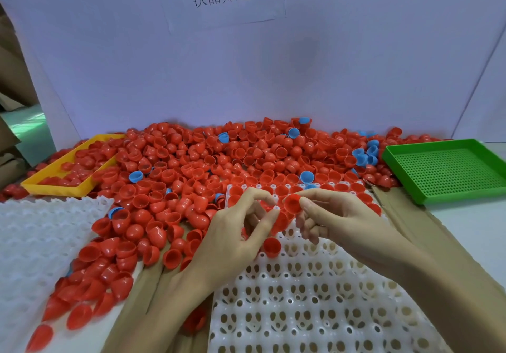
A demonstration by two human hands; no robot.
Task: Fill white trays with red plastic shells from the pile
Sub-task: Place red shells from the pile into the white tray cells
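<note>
A big pile of red plastic shells (pixel 197 161) covers the table's middle and back, with a few blue ones mixed in. A white tray (pixel 315 298) with round pockets lies in front of me; its far rows hold red shells, and one red shell (pixel 271 246) sits lower down. My right hand (pixel 336 221) pinches a red shell (pixel 292 204) between thumb and fingers above the tray. My left hand (pixel 241 229) hovers beside it with fingers curled; I cannot tell whether it holds a shell.
A second white tray (pixel 35 237) lies at the left. A yellow tray (pixel 68 188) with red shells stands at the back left. A green perforated tray (pixel 449 172) stands at the right. A white board (pixel 246 65) with printed characters closes the back.
</note>
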